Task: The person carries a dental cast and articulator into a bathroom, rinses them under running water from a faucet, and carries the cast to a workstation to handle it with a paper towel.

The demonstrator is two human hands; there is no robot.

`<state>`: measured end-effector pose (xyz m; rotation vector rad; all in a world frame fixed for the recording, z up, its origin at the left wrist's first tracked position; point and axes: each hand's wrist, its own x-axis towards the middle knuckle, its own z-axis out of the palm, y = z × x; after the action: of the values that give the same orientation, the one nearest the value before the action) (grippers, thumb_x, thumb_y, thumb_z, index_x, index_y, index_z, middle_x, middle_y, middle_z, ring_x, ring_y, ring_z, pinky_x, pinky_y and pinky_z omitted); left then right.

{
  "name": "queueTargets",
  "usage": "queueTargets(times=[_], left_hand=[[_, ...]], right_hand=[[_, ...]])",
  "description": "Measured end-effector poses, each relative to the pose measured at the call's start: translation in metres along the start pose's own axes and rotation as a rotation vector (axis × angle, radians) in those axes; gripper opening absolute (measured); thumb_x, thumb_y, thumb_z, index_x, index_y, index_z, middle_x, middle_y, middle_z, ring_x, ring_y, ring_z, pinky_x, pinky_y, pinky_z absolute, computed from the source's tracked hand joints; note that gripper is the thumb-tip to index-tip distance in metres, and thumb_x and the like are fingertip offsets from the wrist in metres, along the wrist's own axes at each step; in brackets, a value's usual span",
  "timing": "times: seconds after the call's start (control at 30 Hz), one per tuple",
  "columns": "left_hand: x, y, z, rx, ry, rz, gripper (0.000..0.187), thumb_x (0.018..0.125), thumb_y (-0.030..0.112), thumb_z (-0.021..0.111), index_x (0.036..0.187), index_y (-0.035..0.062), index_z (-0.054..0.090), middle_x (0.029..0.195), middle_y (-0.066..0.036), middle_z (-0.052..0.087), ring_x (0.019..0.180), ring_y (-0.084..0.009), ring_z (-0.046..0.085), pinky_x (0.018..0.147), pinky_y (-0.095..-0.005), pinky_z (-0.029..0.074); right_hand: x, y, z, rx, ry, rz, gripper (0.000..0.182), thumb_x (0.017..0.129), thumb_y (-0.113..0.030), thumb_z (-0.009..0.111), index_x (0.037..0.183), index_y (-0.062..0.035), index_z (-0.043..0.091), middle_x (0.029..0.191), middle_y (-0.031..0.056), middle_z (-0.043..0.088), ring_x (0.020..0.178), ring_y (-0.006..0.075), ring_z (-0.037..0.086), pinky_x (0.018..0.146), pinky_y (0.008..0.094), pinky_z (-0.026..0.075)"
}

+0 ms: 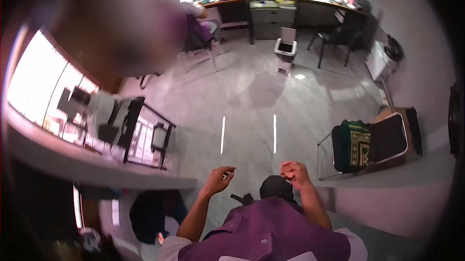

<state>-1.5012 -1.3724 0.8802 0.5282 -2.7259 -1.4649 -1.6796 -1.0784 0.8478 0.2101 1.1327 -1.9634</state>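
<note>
My left hand [221, 179] is held in front of my body above the tiled floor. Its fingers are loosely bent and apart from the thumb, with nothing visible between them. My right hand [297, 174] is raised at about the same height, its fingers closed around a small pinkish thing [287, 166]. Too little of that thing shows to tell its kind. Between and below the hands, a dark rounded shape [276, 188] appears at the front of my purple top [271, 227].
A chair [387, 137] with a green patterned cloth [355, 144] stands right; a black-framed stand [150, 135] is left. Ahead are a bin [286, 47], cluttered benches [232, 0], another chair [334, 38] and a seated person [198, 23]. A blurred dark shape covers the upper left.
</note>
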Motion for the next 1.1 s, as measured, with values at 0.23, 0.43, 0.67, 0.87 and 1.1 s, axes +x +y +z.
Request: queueTargets(times=[0.23, 0.43, 0.67, 0.87, 1.1], left_hand=[[0.165, 0.019, 0.005, 0.028, -0.292, 0.160, 0.027, 0.091, 0.015, 0.062, 0.114, 0.0035, 0.066, 0.105, -0.016, 0.069, 0.087, -0.0274, 0.068, 0.078, -0.0368, 0.053], [0.305, 0.073, 0.041, 0.010, -0.438, 0.231, 0.030, 0.090, 0.016, 0.061, 0.116, 0.0028, 0.064, 0.106, -0.018, 0.067, 0.092, -0.0290, 0.068, 0.080, -0.0385, 0.053], [0.476, 0.105, 0.047, 0.147, -0.453, 0.347, 0.028, 0.089, 0.014, 0.063, 0.114, 0.0019, 0.065, 0.105, -0.018, 0.068, 0.090, -0.0290, 0.069, 0.079, -0.0385, 0.054], [0.619, 0.106, 0.066, 0.228, -0.565, 0.275, 0.034, 0.085, 0.015, 0.059, 0.115, 0.0014, 0.065, 0.106, -0.018, 0.069, 0.088, -0.0310, 0.069, 0.079, -0.0401, 0.054], [0.829, 0.160, 0.133, 0.376, -0.711, 0.439, 0.036, 0.085, 0.026, 0.059, 0.116, 0.0075, 0.066, 0.105, -0.017, 0.069, 0.095, -0.0347, 0.065, 0.084, -0.0456, 0.052]], right_hand=[[0.080, -0.050, -0.031, 0.136, 0.243, -0.095, 0.026, 0.078, -0.014, 0.056, 0.097, 0.0008, 0.064, 0.088, 0.0105, 0.066, 0.069, 0.0238, 0.065, 0.057, 0.0316, 0.052], [0.151, -0.194, -0.044, 0.096, 0.252, -0.200, 0.030, 0.068, -0.012, 0.054, 0.093, -0.0004, 0.065, 0.091, 0.0120, 0.066, 0.068, 0.0228, 0.062, 0.057, 0.0315, 0.050], [0.226, -0.384, -0.034, -0.422, 0.264, -0.333, 0.025, 0.076, -0.014, 0.056, 0.090, 0.0018, 0.068, 0.078, 0.0095, 0.067, 0.061, 0.0198, 0.065, 0.055, 0.0308, 0.053], [0.311, -0.432, -0.067, -0.406, 0.326, -0.368, 0.025, 0.078, -0.012, 0.054, 0.092, 0.0029, 0.068, 0.080, 0.0105, 0.068, 0.061, 0.0194, 0.067, 0.055, 0.0305, 0.055], [0.383, -0.496, -0.150, -0.177, 0.452, -0.343, 0.027, 0.075, -0.008, 0.053, 0.095, 0.0065, 0.066, 0.082, 0.0140, 0.067, 0.063, 0.0232, 0.067, 0.054, 0.0319, 0.055]])
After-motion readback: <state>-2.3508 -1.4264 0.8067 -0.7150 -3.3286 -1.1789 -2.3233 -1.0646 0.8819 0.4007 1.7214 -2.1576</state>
